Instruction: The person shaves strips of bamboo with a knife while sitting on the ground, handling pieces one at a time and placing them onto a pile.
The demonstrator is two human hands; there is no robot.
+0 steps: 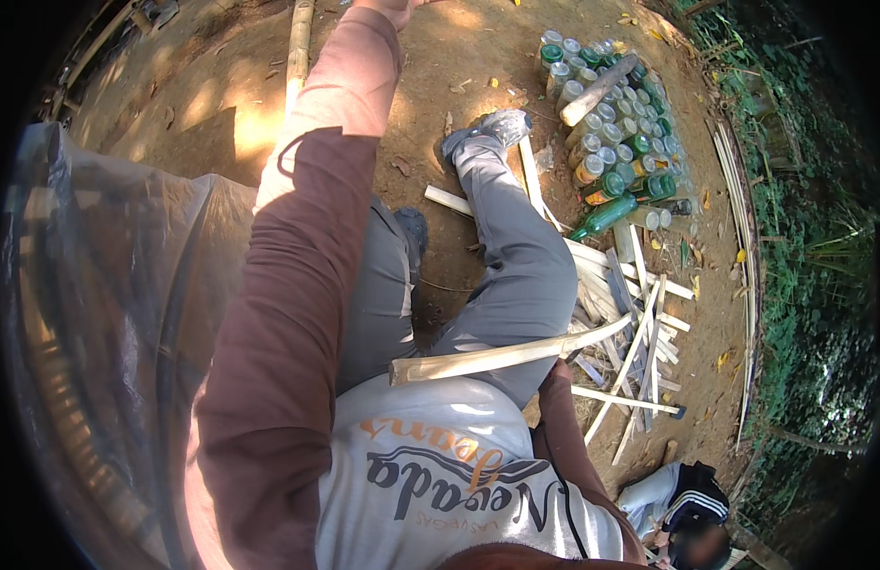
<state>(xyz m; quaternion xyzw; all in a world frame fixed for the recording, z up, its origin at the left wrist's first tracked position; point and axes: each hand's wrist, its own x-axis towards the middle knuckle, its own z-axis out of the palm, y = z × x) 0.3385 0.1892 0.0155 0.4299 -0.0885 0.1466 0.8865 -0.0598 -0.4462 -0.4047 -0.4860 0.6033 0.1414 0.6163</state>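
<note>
I sit on bare earth with my grey-trousered legs stretched out. My left arm, in a maroon and pink sleeve, reaches far up the picture. My left hand (394, 8) is cut off by the top edge, to the right of a bamboo pole (297, 47), and its fingers do not show. A long pale split bamboo strip (501, 356) lies across my lap. My right sleeve (565, 423) runs up to the strip's right part. The right hand itself is hidden behind the strip and my thigh.
A heap of green and clear glass bottles (615, 123) with a short log on top lies at the upper right. Loose bamboo slats (634, 328) are piled right of my legs. Clear plastic sheeting (98, 285) hangs left. Another person (687, 513) crouches at the lower right.
</note>
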